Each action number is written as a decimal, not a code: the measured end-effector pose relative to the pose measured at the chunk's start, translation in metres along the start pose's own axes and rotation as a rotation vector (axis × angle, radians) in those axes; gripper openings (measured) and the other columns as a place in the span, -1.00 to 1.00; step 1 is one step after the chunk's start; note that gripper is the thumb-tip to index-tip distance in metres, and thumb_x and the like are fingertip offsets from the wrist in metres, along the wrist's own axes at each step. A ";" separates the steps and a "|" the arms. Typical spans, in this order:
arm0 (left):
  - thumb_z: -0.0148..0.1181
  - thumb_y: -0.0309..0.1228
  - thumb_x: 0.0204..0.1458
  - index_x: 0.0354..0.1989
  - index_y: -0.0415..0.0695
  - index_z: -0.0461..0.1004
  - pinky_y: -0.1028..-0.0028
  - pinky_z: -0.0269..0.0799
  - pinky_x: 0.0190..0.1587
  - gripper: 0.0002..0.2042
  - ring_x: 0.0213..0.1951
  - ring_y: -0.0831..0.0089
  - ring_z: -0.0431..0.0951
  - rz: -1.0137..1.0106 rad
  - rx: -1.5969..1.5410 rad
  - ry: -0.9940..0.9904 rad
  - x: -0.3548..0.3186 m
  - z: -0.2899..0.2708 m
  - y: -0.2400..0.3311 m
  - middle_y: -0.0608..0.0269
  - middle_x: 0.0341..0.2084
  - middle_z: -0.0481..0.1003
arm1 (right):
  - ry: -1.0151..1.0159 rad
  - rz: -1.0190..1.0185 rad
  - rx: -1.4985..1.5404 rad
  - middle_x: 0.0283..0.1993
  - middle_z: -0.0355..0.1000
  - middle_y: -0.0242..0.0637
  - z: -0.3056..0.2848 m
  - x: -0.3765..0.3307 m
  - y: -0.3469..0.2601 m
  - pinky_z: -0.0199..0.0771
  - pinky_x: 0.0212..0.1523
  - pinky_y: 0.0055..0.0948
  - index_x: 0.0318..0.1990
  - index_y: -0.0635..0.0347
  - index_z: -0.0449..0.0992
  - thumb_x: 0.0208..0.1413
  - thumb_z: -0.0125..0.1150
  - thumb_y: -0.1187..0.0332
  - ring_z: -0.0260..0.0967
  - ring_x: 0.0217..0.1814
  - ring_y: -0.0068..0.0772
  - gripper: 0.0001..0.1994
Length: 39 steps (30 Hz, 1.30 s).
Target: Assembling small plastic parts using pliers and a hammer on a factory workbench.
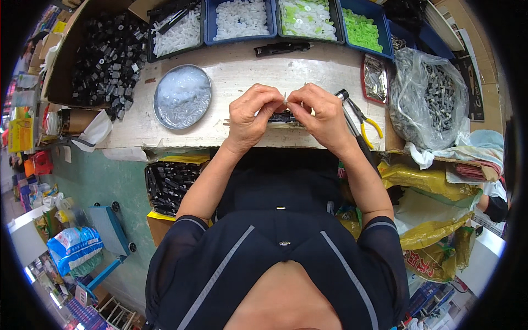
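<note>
My left hand and my right hand meet above the table's near edge, both closed in a pinch. Between their fingertips is a small, thin, pale piece, too small for me to name its kind. Just under the hands lies a dark, elongated part, partly hidden by the fingers. Farther off on the table rests a black elongated tool-like piece. To the left stands a round metal dish with a whitish, glossy jelly-like substance in it.
Blue and dark bins with white and green small parts line the back. A carton of black pieces stands left. On the right are a hammer, yellow-handled pliers, a red tray of metal pins and a plastic bag.
</note>
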<state>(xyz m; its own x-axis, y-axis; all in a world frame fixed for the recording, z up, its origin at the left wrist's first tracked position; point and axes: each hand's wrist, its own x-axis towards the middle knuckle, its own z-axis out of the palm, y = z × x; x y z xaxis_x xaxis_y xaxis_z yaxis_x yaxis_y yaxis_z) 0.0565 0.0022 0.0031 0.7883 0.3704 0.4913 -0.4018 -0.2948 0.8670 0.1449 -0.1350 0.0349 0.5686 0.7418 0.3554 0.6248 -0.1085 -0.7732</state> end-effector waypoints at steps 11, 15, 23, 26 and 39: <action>0.22 -0.59 -0.26 -0.44 -0.17 0.51 0.42 0.30 -0.22 -0.86 -0.28 0.33 0.37 -0.040 0.440 -0.129 0.003 -0.034 -0.014 0.28 -0.43 0.45 | -0.257 -0.090 -0.386 -0.53 0.32 -0.21 0.009 -0.011 0.016 0.35 -0.45 -0.24 -0.53 0.27 0.43 -0.17 0.13 0.49 0.35 -0.46 -0.14 -0.95; 0.22 -0.56 -0.24 -0.44 -0.17 0.51 0.40 0.29 -0.19 -0.87 -0.26 0.33 0.35 -0.067 0.496 -0.163 0.008 -0.039 -0.018 0.29 -0.41 0.46 | -0.341 -0.069 -0.447 -0.53 0.34 -0.15 0.010 -0.006 0.013 0.37 -0.40 -0.19 -0.57 0.28 0.44 -0.20 0.08 0.49 0.36 -0.42 -0.09 -0.94; 0.22 -0.52 -0.22 -0.45 -0.15 0.52 0.36 0.28 -0.17 -0.89 -0.27 0.30 0.35 -0.041 0.557 -0.192 0.029 -0.045 -0.024 0.27 -0.42 0.47 | -0.486 -0.081 -0.451 -0.48 0.33 -0.19 0.001 0.001 0.015 0.35 -0.40 -0.22 -0.51 0.25 0.43 -0.18 0.13 0.48 0.35 -0.40 -0.10 -0.95; 0.23 -0.56 -0.22 -0.45 -0.18 0.53 0.42 0.29 -0.20 -0.89 -0.28 0.34 0.39 -0.020 0.610 -0.210 0.041 -0.048 -0.024 0.24 -0.42 0.47 | -0.507 -0.069 -0.470 -0.49 0.32 -0.18 0.001 0.004 0.013 0.35 -0.40 -0.21 -0.52 0.25 0.42 -0.17 0.13 0.48 0.35 -0.41 -0.08 -0.95; 0.18 -0.40 -0.17 -0.33 -0.17 0.52 0.31 0.36 -0.25 -0.80 -0.32 0.21 0.45 0.021 1.014 -0.152 0.129 -0.054 -0.063 0.14 -0.42 0.48 | -0.373 0.047 -0.215 -0.44 0.34 -0.15 -0.036 0.003 0.025 0.32 -0.39 -0.31 -0.40 0.31 0.39 -0.07 0.13 0.50 0.34 -0.39 -0.10 -0.92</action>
<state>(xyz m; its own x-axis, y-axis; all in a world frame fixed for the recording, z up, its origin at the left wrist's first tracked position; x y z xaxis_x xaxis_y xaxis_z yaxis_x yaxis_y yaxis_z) 0.1588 0.1165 0.0162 0.8650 0.2618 0.4281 0.1113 -0.9319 0.3451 0.1815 -0.1588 0.0357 0.3917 0.9168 0.0778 0.7228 -0.2543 -0.6426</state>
